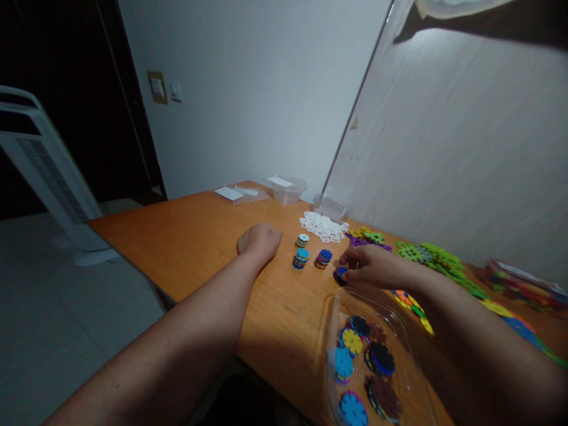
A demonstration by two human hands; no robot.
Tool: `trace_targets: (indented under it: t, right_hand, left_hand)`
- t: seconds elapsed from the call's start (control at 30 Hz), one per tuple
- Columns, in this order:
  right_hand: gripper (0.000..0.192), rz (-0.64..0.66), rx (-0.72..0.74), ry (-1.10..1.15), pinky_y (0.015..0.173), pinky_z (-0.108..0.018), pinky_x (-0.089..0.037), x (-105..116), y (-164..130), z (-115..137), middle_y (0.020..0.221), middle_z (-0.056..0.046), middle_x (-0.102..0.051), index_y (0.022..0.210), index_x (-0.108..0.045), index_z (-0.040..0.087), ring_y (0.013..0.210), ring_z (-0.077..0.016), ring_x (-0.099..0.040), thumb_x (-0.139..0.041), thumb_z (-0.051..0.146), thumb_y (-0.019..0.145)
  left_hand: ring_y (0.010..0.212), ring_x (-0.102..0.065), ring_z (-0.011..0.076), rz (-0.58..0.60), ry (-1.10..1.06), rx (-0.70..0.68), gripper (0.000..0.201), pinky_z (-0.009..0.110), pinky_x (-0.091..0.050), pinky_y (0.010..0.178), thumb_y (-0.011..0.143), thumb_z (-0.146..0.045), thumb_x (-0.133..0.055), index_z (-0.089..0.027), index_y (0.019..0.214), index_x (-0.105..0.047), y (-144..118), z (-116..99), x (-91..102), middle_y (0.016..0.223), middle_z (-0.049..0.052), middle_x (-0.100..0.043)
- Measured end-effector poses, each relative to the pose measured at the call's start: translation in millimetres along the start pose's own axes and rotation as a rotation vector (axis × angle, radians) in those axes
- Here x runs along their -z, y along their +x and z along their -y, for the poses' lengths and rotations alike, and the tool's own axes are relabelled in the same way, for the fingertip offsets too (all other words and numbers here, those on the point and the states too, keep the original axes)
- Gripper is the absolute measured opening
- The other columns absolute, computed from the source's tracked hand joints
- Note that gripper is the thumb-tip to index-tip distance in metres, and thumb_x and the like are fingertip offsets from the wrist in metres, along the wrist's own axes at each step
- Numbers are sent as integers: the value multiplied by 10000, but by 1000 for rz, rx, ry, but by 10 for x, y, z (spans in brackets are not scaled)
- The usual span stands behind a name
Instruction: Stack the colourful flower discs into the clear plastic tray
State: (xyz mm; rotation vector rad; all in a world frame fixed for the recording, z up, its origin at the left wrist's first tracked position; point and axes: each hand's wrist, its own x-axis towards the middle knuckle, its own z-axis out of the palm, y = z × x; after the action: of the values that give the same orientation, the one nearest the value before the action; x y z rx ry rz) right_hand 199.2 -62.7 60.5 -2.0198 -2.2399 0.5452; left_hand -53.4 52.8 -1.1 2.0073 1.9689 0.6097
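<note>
- While three short stacks of discs (303,258) already stand on the worktop (186,242), a fourth stack (340,275) is only begun, right under the fingertips of the right hand (375,267).
- That right grip is pinched on the small dark-blue stack, pressing or setting it down; I judge the sorting roughly half done.
- Just nearer than that grip, a clear plastic tray (331,313) holds a good many loose discs (370,361), so plenty is left.
- Left of the stacks, the left hand (260,239) rests on the worktop as a loose fist, holding nothing that I can see.
- Each disc looks like hard, glossy plastic: flat, round, notched at the rim like a flower, in blue, yellow, purple and brown.
- Beyond the right grip lies a heap of white lattice pieces (323,226), then purple and green pieces (426,254) of the same open, snowflake-like cut, running off to the right.
- Farther away, empty clear tubs (288,189) and lids stand near the wall; thin, see-through plastic.
- Smooth orange-brown wood grain covers the worktop, with a dull sheen.
</note>
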Motion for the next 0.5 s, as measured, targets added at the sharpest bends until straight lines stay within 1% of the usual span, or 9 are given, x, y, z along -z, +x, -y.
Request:
trace_targets:
  t: [0.07, 0.27, 0.4, 0.5]
  right_hand:
    - [274, 25, -13, 5, 674, -284, -488, -29, -3, -19, 941, -78, -747, 1036, -704, 157, 802, -200, -655, -719, 278, 790]
    - [188, 23, -27, -5, 668, -280, -483, -61, 25, -76, 883, -68, -749, 936, -711, 168, 799, -207, -660, -707, 287, 791]
    - [163, -16, -7, -12, 655, -285, -466, 6, -37, -53, 831, -55, -723, 895, -704, 170, 765, -196, -626, -684, 304, 804]
    - [137, -46, 19, -9, 627, -277, -443, 94, -196, 31, 782, -38, -682, 863, -685, 175, 728, -179, -584, -667, 300, 809]
  left_hand:
    - [1008, -694, 280, -1, -3, 8, 352, 318, -493, 773, 865, -471, -505, -271, 956, -779, -7, -5, 7, 1019, 104, -773]
    - [971, -701, 285, -7, 15, -36, 396, 331, -489, 721, 883, -465, -440, -262, 936, -776, 5, 12, 2, 1045, 114, -765]
    - [952, -703, 291, -10, 13, -44, 396, 339, -489, 704, 868, -467, -438, -263, 912, -775, 14, 15, -2, 1032, 113, -765]
    - [948, -703, 304, -7, 21, -46, 406, 349, -494, 703, 868, -475, -437, -259, 903, -778, 18, 11, -9, 1017, 120, -765]
